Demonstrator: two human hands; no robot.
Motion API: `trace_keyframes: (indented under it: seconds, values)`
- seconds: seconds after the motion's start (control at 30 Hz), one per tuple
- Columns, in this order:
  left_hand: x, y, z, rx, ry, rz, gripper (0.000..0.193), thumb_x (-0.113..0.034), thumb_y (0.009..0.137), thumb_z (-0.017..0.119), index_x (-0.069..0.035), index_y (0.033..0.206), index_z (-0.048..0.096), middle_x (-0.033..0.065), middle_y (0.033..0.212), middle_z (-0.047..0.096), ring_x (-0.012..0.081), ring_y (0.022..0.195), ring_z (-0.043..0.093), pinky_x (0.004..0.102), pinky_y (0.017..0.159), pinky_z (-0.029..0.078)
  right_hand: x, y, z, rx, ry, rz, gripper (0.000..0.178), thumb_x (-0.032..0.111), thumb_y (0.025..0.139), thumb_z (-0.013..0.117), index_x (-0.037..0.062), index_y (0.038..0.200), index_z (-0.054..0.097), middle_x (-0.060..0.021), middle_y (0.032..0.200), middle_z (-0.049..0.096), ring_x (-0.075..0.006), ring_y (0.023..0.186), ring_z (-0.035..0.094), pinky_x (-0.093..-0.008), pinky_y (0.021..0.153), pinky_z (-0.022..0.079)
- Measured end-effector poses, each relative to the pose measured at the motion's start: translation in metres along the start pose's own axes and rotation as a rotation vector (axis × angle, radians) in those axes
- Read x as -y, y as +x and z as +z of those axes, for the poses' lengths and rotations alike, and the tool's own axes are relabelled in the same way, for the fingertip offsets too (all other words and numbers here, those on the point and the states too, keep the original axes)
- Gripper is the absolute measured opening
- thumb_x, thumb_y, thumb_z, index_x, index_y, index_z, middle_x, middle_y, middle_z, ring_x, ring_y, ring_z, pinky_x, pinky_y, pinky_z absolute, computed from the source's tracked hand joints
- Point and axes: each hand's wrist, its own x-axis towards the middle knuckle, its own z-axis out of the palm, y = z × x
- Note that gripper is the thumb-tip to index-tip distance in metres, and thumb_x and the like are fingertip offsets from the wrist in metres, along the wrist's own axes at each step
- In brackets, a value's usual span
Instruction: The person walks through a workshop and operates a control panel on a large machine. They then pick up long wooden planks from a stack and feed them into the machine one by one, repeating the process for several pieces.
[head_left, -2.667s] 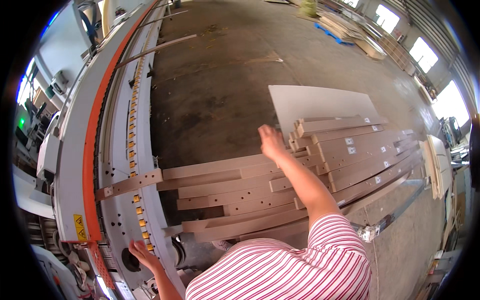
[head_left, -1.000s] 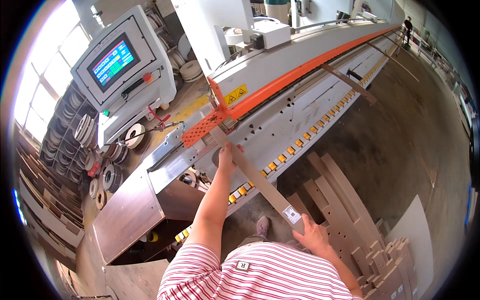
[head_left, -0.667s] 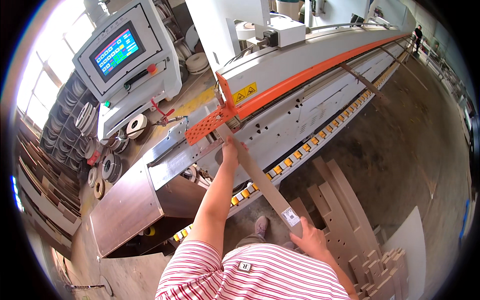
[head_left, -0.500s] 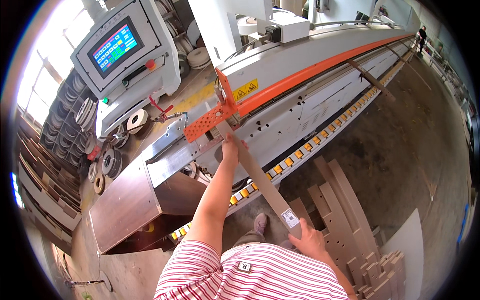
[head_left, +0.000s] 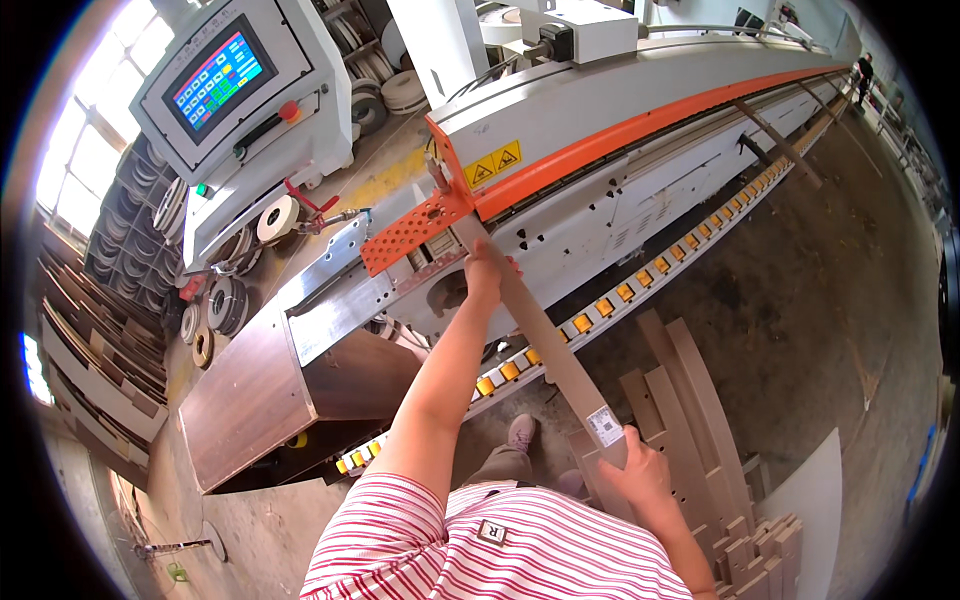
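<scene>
A long narrow brown board (head_left: 548,345) with a white label near its close end lies slantwise in front of me. Its far end sits under the perforated orange guard (head_left: 415,240) of a long grey edge-banding machine (head_left: 600,100). My left hand (head_left: 485,272) is closed around the board just short of that guard, fingertips showing on its right edge. At the close end, beside the label, my right hand (head_left: 642,478) grips the board, with thumb and fingers on either side of the end.
A control panel (head_left: 222,85) with a lit screen stands at the left, near rolls of edging (head_left: 278,218). A rail of yellow rollers (head_left: 583,323) runs along the machine. Brown boards (head_left: 690,390) are stacked at my right. Far off stands a person (head_left: 862,78).
The board and both my hands have shifted to the right along the machine, the far end sliding past the guard's corner. My view has moved a little too.
</scene>
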Motion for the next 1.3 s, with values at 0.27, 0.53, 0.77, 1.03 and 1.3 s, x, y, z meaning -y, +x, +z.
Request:
trace_keyframes:
  seconds: [0.27, 0.53, 0.77, 1.03, 1.3]
  values:
    - [0.025, 0.019, 0.087, 0.067, -0.042, 0.016, 0.041, -0.042, 0.105, 0.04, -0.002, 0.11, 0.041, 0.0173, 0.078, 0.058, 0.029, 0.06, 0.061, 0.0449, 0.052, 0.054, -0.047, 0.031, -0.031, -0.095, -0.044, 0.039, 0.068, 0.035, 0.077, 0.074, 0.0056, 0.13, 0.044, -0.0235, 0.103, 0.067, -0.0415, 0.094, 0.065, -0.0496, 0.079, 0.052]
    - [0.058, 0.108, 0.012, 0.532, 0.401, 0.094, 0.041, -0.045, 0.1, 0.047, -0.017, 0.129, 0.05, 0.0078, 0.112, 0.063, 0.0227, 0.098, 0.061, 0.043, 0.081, 0.051, -0.046, -0.048, -0.034, -0.599, -0.166, -0.055, 0.044, 0.016, 0.08, 0.069, 0.0072, 0.12, 0.054, -0.0098, 0.119, 0.053, -0.0283, 0.115, 0.053, -0.0429, 0.099, 0.041]
    - [0.073, -0.098, 0.013, 0.592, 0.798, 0.839, 0.038, -0.014, 0.1, 0.054, 0.001, 0.134, 0.044, 0.0144, 0.116, 0.056, 0.023, 0.107, 0.055, 0.0343, 0.093, 0.045, -0.103, -0.28, 0.062, -0.482, -0.219, 0.575, 0.045, 0.006, 0.075, 0.063, 0.004, 0.119, 0.057, -0.0124, 0.13, 0.049, -0.0322, 0.127, 0.043, -0.0488, 0.106, 0.034]
    - [0.134, -0.192, 0.0, 1.036, 0.743, 0.633, 0.031, -0.007, 0.099, 0.052, -0.002, 0.129, 0.044, 0.0096, 0.108, 0.058, 0.0169, 0.097, 0.055, 0.0294, 0.089, 0.044, -0.142, -0.423, 0.1, -0.299, -0.264, 0.917, 0.062, 0.014, 0.064, 0.078, 0.0088, 0.122, 0.055, -0.0087, 0.125, 0.048, -0.0291, 0.127, 0.042, -0.0482, 0.105, 0.031]
    - [0.16, -0.305, -0.016, 1.672, 0.902, -0.154, 0.026, -0.011, 0.099, 0.057, -0.001, 0.121, 0.049, 0.0071, 0.104, 0.06, 0.0158, 0.096, 0.059, 0.0292, 0.089, 0.047, -0.106, -0.336, 0.065, -0.399, -0.188, 0.494, 0.06, 0.032, 0.067, 0.079, 0.013, 0.119, 0.057, -0.0077, 0.117, 0.055, -0.0268, 0.116, 0.052, -0.05, 0.102, 0.033]
